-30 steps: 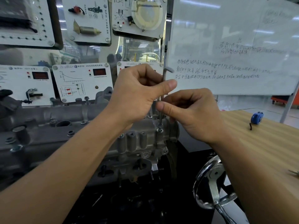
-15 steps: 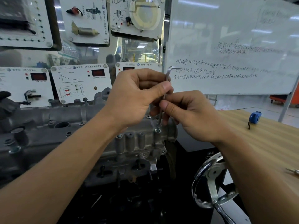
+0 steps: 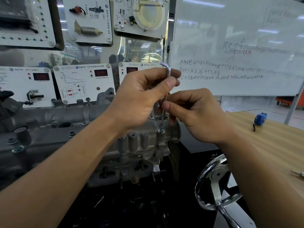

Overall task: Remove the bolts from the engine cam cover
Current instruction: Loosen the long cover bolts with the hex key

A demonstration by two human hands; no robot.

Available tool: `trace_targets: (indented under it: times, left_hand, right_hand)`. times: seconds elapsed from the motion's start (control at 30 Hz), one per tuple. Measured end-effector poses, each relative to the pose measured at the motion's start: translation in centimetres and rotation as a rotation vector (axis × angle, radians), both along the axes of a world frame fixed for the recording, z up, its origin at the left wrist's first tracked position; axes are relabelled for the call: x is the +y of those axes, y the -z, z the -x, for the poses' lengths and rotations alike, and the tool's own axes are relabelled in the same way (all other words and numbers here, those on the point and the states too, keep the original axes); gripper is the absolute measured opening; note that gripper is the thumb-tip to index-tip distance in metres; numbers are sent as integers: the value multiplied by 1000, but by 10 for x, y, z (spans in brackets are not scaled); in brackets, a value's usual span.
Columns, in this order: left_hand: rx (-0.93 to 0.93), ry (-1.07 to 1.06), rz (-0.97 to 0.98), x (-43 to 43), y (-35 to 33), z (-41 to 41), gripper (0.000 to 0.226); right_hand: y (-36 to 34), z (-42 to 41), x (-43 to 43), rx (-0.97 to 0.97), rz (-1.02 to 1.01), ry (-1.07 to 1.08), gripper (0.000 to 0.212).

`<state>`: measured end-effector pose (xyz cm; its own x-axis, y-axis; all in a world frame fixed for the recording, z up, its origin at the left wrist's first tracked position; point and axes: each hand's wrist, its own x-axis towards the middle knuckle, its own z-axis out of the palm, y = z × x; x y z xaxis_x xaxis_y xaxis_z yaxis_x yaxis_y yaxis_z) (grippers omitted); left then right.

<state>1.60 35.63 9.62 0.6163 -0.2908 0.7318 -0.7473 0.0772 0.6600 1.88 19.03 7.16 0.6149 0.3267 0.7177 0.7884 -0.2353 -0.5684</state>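
Note:
A grey aluminium engine cam cover (image 3: 65,116) lies across the left and middle of the view. An L-shaped hex key (image 3: 168,69) stands upright with its lower tip in a bolt (image 3: 161,126) at the cover's right end; that bolt is raised above its boss. My left hand (image 3: 141,97) pinches the key near its top bend between thumb and fingers. My right hand (image 3: 194,112) pinches the key's shaft lower down, just above the bolt. Other bolts (image 3: 88,99) sit along the cover's edges.
Training panels with red displays (image 3: 83,83) hang behind the engine. A whiteboard (image 3: 238,46) stands at the right rear. A wooden table (image 3: 271,142) at the right carries a blue tape measure (image 3: 259,118). A chrome handwheel (image 3: 215,183) sits low right.
The key's short arm has swung round from pointing right to pointing left. The bolt head now stands a little higher above its boss. Both hands keep their hold.

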Motion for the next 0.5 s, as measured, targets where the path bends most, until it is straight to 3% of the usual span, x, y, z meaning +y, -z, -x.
trace_targets:
  times: [0.17, 0.27, 0.33, 0.5]
  left_hand:
    - [-4, -28, 9, 5, 4, -2, 13]
    - [-15, -113, 48, 0, -1, -3, 8]
    - [-10, -168, 70, -4, -3, -3, 13]
    - [23, -207, 80, -7, -4, -5, 27]
  right_hand:
    - [-1, 3, 3, 29, 50, -23, 18]
    - [1, 3, 7, 7, -41, -3, 16]
    - [3, 4, 12, -28, -116, 56, 24]
    - [2, 3, 14, -18, -204, 151, 18]
